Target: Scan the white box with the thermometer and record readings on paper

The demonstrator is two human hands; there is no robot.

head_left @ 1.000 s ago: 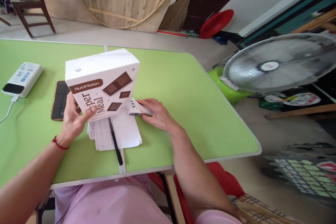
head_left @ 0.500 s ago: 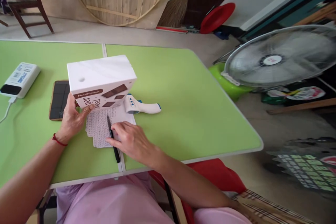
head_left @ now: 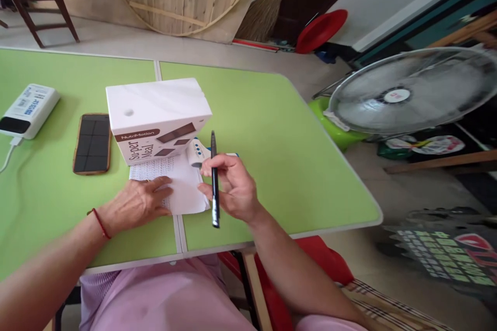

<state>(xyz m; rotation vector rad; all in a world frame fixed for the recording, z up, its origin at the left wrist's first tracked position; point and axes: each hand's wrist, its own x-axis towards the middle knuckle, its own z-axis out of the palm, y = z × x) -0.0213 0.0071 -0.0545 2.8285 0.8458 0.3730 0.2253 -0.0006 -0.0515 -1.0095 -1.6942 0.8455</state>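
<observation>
Held upright above the table, a black pen (head_left: 215, 186) is between the fingers of my right hand (head_left: 235, 186). My left hand (head_left: 142, 199) lies with its fingers stretched out over the left part of the paper sheets (head_left: 188, 186), which carry rows of handwriting on the left and are blank on the right. Just beyond the paper stands a white NutriMotion box (head_left: 159, 103) with brown pictures on its front. A white and blue handheld thermometer (head_left: 197, 154) is partly hidden behind the box and my right hand.
The green folding table (head_left: 279, 181) has a seam near its middle. A phone (head_left: 92, 142) lies left of the box, and a white power bank (head_left: 31, 111) with a cable sits farther left. A large fan (head_left: 396, 95) stands beyond the right edge.
My left hand has let go of the box and come down onto the paper. My right hand has picked up the pen and moved right. The blank part of the paper now shows more.
</observation>
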